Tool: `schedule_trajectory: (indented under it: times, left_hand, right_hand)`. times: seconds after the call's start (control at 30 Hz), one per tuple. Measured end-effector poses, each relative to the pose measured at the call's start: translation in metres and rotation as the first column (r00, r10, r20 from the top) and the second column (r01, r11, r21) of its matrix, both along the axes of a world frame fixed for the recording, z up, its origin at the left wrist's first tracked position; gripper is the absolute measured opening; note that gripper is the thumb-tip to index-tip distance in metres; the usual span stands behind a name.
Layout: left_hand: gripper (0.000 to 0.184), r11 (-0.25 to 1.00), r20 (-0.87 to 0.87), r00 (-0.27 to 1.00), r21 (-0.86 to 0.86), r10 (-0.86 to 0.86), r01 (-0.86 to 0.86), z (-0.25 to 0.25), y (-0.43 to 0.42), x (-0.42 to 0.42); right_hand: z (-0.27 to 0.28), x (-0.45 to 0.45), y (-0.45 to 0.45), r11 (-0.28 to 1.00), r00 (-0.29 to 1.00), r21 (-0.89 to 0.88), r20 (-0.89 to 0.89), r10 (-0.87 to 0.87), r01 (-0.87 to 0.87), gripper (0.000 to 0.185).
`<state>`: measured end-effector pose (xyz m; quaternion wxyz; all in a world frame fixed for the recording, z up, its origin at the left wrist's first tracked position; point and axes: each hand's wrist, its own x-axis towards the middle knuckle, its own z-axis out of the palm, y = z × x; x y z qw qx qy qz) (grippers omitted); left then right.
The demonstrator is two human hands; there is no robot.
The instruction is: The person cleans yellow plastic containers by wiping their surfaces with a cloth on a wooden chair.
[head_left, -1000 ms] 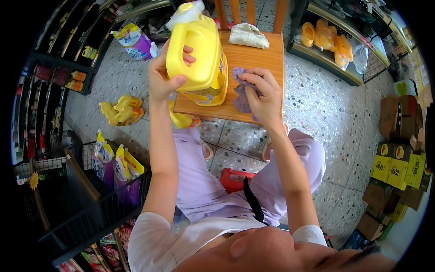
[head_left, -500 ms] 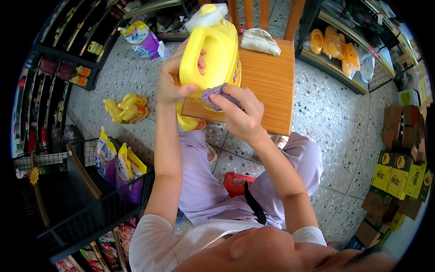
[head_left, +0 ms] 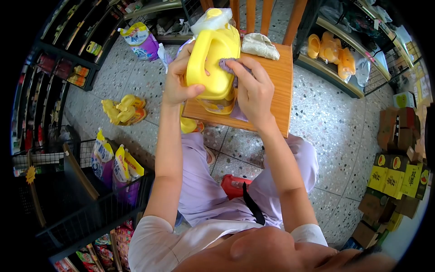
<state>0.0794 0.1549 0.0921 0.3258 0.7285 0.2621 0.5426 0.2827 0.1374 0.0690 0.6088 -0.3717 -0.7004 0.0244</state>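
Facing a brown wooden chair with a flat seat and slatted back, probably using it as a raised stand within easy reach of both arms. Resting a large glossy yellow plastic jug on the left part of the chair's seat, being unable to tell whether fully upright or slightly tilted. Having a cluster of yellow handled bottles standing on the floor left of the chair. Grasping the jug with the left hand, curling fingers round its handle and laying the thumb along the near corner, likely to stop any sliding. Pinching a bunched purple cloth between right hand thumb and fingers above the chair's seat, pressing against the jug's right upper side, seemingly bunching for firmer contact. Having a folded off-white cloth lying at the back of the chair's seat, perhaps placed to leave both hands unobstructed. Pointing the jug's small round yellow cap toward the chair's back, perhaps to bring the handle nearer.
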Motion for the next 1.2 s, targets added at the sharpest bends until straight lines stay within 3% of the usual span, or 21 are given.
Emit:
schedule_trajectory:
  times: [0.3,0.83,0.93,1.2]
  left_hand:
    - [0.043,0.999,0.017,1.0,-0.029,-0.015,0.015,0.003,-0.001,0.002]
    - [0.043,1.0,0.01,1.0,0.008,-0.014,0.014,0.0,0.002,0.005]
    - [0.043,1.0,0.008,1.0,0.008,-0.019,0.019,0.0,0.002,0.004]
    - [0.044,0.999,0.04,0.998,-0.016,-0.042,0.042,0.004,0.001,0.005]
  right_hand:
    - [0.026,0.004,0.024,0.995,0.961,0.031,0.261,-0.096,0.091,0.036]
    - [0.025,0.017,-0.015,0.993,0.945,-0.073,0.32,-0.062,0.09,0.04]
    - [0.027,0.014,-0.011,0.996,0.952,-0.041,0.301,-0.058,0.074,0.04]
    - [0.051,-0.004,0.022,0.994,0.887,0.034,0.45,-0.105,0.1,0.035]
